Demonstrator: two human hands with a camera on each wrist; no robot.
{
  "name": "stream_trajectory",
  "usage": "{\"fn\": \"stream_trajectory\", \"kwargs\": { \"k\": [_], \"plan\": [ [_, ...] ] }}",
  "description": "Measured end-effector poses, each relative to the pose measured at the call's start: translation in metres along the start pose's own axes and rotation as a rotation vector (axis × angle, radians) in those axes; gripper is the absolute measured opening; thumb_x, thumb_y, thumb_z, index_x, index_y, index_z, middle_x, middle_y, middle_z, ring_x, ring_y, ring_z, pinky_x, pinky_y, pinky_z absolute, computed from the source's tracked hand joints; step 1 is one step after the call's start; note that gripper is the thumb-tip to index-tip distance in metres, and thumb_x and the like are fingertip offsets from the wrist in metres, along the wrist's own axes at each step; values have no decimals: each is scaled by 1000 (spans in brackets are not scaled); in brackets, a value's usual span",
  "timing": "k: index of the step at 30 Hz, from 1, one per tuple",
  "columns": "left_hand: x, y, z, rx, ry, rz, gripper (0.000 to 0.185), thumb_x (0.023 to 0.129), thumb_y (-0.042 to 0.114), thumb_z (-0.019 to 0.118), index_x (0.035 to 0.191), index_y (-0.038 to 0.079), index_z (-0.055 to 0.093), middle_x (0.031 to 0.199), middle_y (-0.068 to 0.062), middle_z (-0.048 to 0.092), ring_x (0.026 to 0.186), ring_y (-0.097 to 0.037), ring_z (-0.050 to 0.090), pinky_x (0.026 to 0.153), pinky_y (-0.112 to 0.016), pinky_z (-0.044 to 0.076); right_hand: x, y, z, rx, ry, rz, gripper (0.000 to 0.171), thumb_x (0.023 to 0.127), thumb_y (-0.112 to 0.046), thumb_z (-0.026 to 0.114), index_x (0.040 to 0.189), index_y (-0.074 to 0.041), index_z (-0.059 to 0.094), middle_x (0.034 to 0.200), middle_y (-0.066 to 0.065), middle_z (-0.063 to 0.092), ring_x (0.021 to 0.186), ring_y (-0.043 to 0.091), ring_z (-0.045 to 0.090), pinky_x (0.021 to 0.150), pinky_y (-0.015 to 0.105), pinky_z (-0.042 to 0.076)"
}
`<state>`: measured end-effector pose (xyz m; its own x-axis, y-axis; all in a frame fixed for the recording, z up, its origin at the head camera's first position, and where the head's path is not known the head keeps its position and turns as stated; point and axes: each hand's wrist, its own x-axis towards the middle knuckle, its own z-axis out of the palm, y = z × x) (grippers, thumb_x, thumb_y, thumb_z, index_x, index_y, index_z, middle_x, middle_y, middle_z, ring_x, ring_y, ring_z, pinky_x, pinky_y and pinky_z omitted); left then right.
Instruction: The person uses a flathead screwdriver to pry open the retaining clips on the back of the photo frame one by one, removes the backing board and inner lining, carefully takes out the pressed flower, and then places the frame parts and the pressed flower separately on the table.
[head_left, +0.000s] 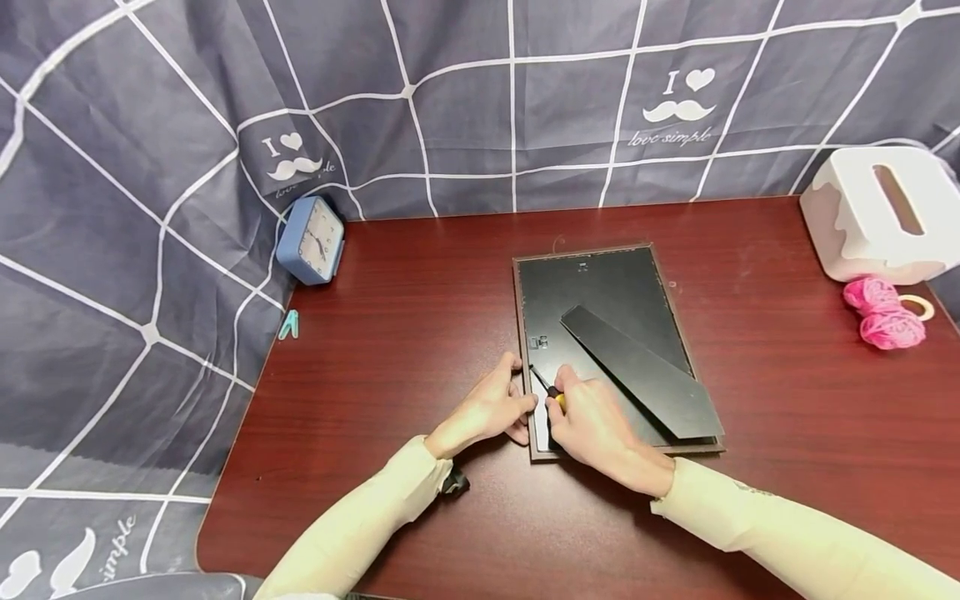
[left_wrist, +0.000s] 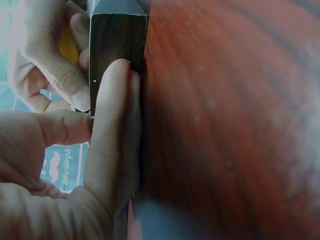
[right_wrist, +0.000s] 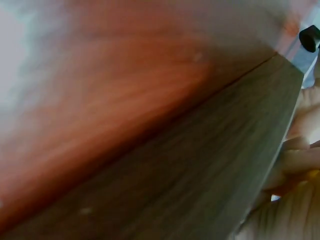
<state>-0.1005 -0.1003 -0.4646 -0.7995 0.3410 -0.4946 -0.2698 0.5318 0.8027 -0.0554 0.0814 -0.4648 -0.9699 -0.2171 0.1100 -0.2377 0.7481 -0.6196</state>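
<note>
Face down on the dark red table [head_left: 420,275] lies a picture frame [head_left: 600,292], its long axis running from about 6 o'clock near the person toward 12 o'clock at the curtain [head_left: 150,167]. Its black stand flap [head_left: 637,371] lies across the backing, slanting from 10 o'clock down to 4 o'clock. The left hand [head_left: 491,408] rests against the frame's left edge near the lower corner, fingers straight and pressed together along the wood, as the left wrist view shows. The right hand [head_left: 592,421] pinches a small screwdriver [head_left: 546,387] with a yellow handle; its thin dark shaft points toward 10 o'clock, tip on the backing beside the left rail. At 10 o'clock from the frame a blue clock [head_left: 311,240] leans by the curtain, with a teal clip [head_left: 288,325] below it. At 2 o'clock sits a white tissue box [head_left: 881,212], with pink yarn [head_left: 881,312] just beside it.
</note>
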Motion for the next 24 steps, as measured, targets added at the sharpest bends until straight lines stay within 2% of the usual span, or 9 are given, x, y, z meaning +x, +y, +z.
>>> {"fn": "stream_trajectory", "kwargs": {
  "k": [5, 9, 12, 16, 20, 24],
  "plan": [
    [-1, 2, 0, 3, -6, -10, 57, 106, 12, 69, 156, 14, 40, 94, -12, 69, 60, -21, 77, 69, -33, 68, -2, -12, -1, -116, 12, -52, 16, 91, 2, 72, 94, -2, 56, 58, -1, 49, 50, 10, 41, 42, 22, 30],
    [-2, 3, 0, -12, -13, -1, 56, 106, 11, 67, 155, 14, 41, 92, -13, 70, 60, -21, 76, 67, -36, 68, -3, -17, 2, -202, 39, -112, 16, 89, 3, 72, 96, 0, 57, 59, 1, 54, 48, 11, 44, 41, 22, 36],
    [-2, 3, -1, -10, -17, 2, 55, 106, 10, 67, 155, 14, 41, 92, -14, 70, 60, -21, 76, 67, -37, 69, -4, -20, 5, -258, 60, -148, 21, 88, -2, 78, 95, 1, 58, 60, 3, 56, 48, 14, 50, 42, 26, 43],
    [-3, 3, -2, 14, -18, 4, 55, 106, 12, 67, 155, 15, 41, 93, -12, 70, 61, -21, 76, 71, -34, 68, -5, -24, 10, -319, 88, -185, 37, 84, -15, 90, 94, 1, 58, 62, 6, 60, 47, 20, 58, 43, 32, 51],
    [-3, 3, -2, -15, -25, 25, 51, 107, 9, 65, 152, 12, 42, 89, -11, 69, 57, -20, 75, 65, -35, 69, -6, -26, 13, -384, 120, -225, 37, 76, -6, 89, 91, 1, 56, 62, 7, 58, 46, 21, 59, 42, 32, 51],
    [-3, 2, -2, -54, -32, 35, 48, 107, 5, 64, 150, 9, 42, 86, -11, 67, 55, -19, 73, 59, -37, 68, -6, -28, 17, -453, 171, -266, 38, 78, -12, 92, 84, -2, 55, 61, 7, 59, 44, 18, 58, 40, 30, 51]
  ]
}}
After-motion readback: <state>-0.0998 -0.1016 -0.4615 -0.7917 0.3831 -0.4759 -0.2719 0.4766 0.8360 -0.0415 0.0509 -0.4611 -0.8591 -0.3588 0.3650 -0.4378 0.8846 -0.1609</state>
